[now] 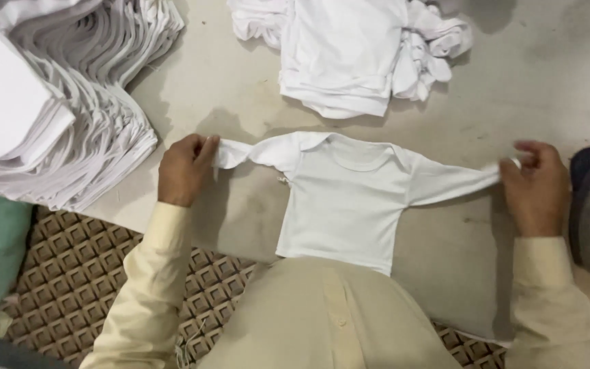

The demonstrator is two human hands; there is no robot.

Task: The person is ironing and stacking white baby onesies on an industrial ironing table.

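The small white long-sleeved cotton baby shirt (346, 201) lies flat between both hands, sleeves stretched sideways; left hand (184, 169) and right hand (537, 188) fingers each pinch a cuff.

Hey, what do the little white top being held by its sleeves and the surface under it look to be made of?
The small white long-sleeved top looks like soft matte knit cotton or a similar jersey: it drapes limply and creases where the hands pinch the cuffs. The table surface looks hard and dull beige, scuffed and stained, possibly a laminate or a painted board.
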